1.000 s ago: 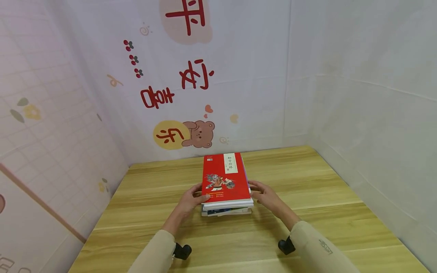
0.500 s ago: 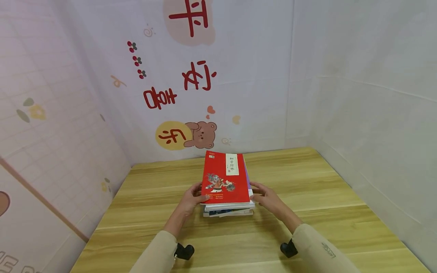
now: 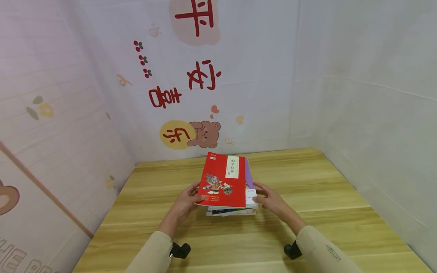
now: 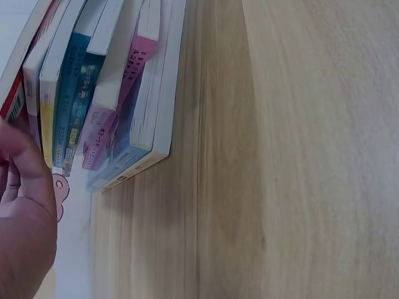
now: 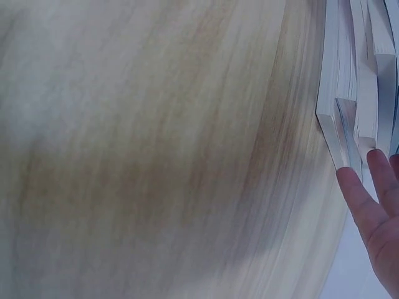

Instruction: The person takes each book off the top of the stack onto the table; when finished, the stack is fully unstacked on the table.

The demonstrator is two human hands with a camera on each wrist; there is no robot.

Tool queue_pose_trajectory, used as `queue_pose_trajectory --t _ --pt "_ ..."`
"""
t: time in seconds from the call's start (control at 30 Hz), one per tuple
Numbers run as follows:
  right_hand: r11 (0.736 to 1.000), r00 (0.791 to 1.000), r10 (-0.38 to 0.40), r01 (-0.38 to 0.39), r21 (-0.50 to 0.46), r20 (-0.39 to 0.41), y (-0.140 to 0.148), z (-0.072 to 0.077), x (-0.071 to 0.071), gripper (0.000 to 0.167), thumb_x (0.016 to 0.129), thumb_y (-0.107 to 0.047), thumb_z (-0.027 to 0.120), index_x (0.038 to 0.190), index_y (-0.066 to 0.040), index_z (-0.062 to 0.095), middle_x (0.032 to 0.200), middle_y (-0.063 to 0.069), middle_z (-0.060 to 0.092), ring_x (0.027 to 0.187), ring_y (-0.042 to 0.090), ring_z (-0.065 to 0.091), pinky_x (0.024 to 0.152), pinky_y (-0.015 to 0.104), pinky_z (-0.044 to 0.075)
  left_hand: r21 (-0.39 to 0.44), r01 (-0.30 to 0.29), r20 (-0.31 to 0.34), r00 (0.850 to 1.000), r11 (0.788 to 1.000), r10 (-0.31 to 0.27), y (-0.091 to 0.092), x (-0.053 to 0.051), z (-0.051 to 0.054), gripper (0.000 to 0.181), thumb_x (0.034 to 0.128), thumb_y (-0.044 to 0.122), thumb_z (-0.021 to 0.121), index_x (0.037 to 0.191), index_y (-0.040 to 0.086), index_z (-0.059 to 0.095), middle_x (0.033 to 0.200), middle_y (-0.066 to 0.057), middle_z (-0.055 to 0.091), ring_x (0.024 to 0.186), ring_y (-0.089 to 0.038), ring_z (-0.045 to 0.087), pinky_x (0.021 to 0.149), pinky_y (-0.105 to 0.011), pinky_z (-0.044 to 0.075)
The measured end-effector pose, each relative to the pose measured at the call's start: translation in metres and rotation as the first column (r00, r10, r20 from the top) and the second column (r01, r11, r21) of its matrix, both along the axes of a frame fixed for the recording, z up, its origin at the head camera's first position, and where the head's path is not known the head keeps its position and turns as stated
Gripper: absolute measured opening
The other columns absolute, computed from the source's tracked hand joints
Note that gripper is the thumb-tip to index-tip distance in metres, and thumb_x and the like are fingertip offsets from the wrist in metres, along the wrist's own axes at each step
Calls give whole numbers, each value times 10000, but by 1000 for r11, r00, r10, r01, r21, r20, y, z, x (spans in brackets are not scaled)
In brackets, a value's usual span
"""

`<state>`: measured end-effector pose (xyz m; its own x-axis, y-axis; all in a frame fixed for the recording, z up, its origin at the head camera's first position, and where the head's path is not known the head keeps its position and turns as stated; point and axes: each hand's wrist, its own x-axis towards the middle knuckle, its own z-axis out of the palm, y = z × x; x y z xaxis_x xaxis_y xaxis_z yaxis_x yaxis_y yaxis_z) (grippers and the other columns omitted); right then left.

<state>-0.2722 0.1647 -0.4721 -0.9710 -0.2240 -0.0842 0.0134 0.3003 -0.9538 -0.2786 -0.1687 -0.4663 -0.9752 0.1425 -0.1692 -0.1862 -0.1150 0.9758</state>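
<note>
Red book (image 3: pixel 222 180) lay uppermost on a stack of books (image 3: pixel 235 213) toward the back of the wooden table (image 3: pixel 136 227), cover up and turned askew, so that its near left corner jutted past the volumes below. The left hand (image 3: pixel 184 201) pinched it near that corner, thumb on the cover, the other fingers along the left edge and partly hidden by it. The right hand (image 3: pixel 273 201) gripped nothing: its fingers were extended and slightly parted against the right side of the stack, its thumb by the edge of an exposed strip of cover (image 3: pixel 249 174). That strip, purple farther off and white nearer, showed beside the red book; whether it was one book or two I could not tell.

Only from the head did the whole red cover show, with its drawn figures and pale title panel, along with the two light sleeves (image 3: pixel 151 252), the black wrist devices (image 3: pixel 180 251) and the white backdrop (image 3: pixel 259 94) with red characters and a bear. The left wrist view brought out the spines instead: teal (image 4: pixel 68 99), pink (image 4: pixel 134 59) and blue (image 4: pixel 134 137), with the lowest volume resting on the table; there one finger was blurred where it met the red book. On the right wrist, pale page edges (image 5: pixel 340 81) faced the camera, and that hand's fingertips stood apart from each other, right at the lower volumes
</note>
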Motion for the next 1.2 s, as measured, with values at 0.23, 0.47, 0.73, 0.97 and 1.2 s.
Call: queue_pose_trajectory --t 0.23,0.47,0.73,0.97,1.2 --pt "1000 999 19 -19 -13 30 1 -1 1 663 944 -179 658 1541 -187 371 1434 236 482 1163 333 561 872 556 512 121 82 -15 997 989 -81 -7 4 0 693 936 -8 624 1548 78 311 1449 -202 430 1066 -240 635 870 -400 553" --pt "999 999 38 -38 30 22 3 -3 3 679 956 -261 648 1556 -211 335 1434 226 484 1251 381 501 920 623 459 191 167 -26 986 967 -165 -11 10 3 771 902 -58 580 1572 100 235 1483 -199 378 1109 -251 612 921 -423 530" --pt "995 997 81 -81 50 11 9 -5 2 699 975 -308 620 1578 -214 278 1457 242 457 1255 376 503 949 604 440 181 116 -37 993 977 -111 -11 16 0 753 892 -75 563 1564 96 270 1446 -198 412 1113 -264 605 949 -484 507" --pt "994 996 90 -90 67 13 11 -5 1 695 984 -317 603 1583 -229 262 1484 245 419 1302 386 459 991 590 428 218 60 -26 998 974 -56 -15 17 -4 719 904 -102 525 1555 101 298 1480 -185 376 1140 -265 582 955 -480 500" --pt "992 995 95 -94 84 -6 11 -6 -1 694 988 -312 600 1584 -212 260 1481 267 417 1321 409 444 1001 587 425 243 26 -33 999 970 -19 -29 16 -2 700 925 -114 485 1564 83 279 1476 -151 381 1128 -233 586 942 -441 511"
